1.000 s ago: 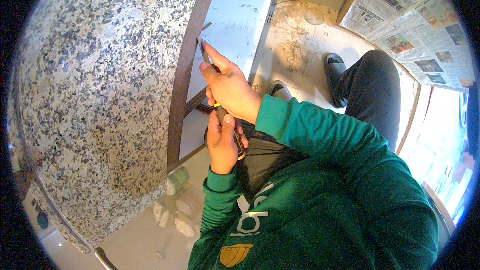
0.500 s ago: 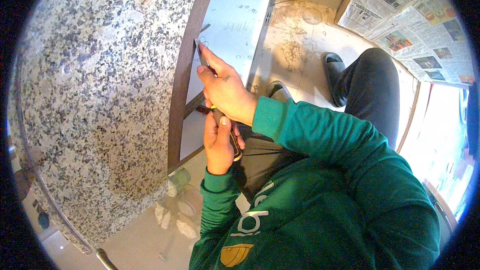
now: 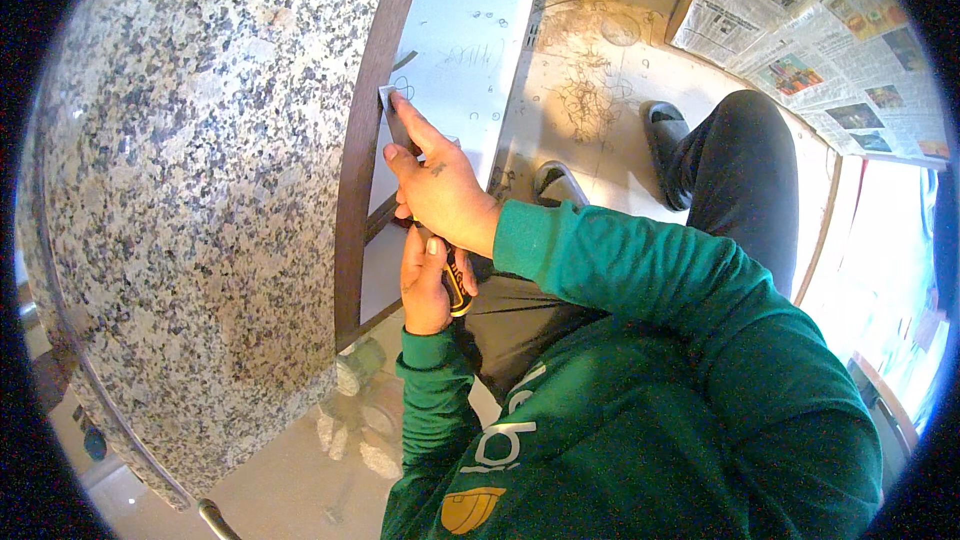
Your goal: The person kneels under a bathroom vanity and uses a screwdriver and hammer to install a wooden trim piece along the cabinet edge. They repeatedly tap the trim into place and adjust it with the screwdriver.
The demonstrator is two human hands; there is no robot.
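Note:
A chisel (image 3: 456,285) with a black and yellow handle is in both my hands. My left hand (image 3: 427,282) is wrapped round the handle. Farther up, my right hand (image 3: 445,185) grips the chisel near its blade, with the index finger stretched along it toward the tip. The flat pale blade tip (image 3: 387,94) meets the inner edge of a brown wooden strip (image 3: 352,210). Much of the blade is hidden under my right hand. Beside the tip, a thin curved dark sliver (image 3: 404,61) lies against a white panel (image 3: 470,15) with pencil marks.
A speckled granite slab (image 3: 210,190) fills the left, bordering the wooden strip. Curly shavings (image 3: 590,100) litter the floor near my slippered feet. Newspaper (image 3: 800,50) covers a surface at the upper right. Several stone-like pieces (image 3: 375,420) show below the slab's corner.
Both hands and the chisel have shifted slightly left, and the blade tip sits a little nearer to me along the wooden strip. The view has also shifted slightly.

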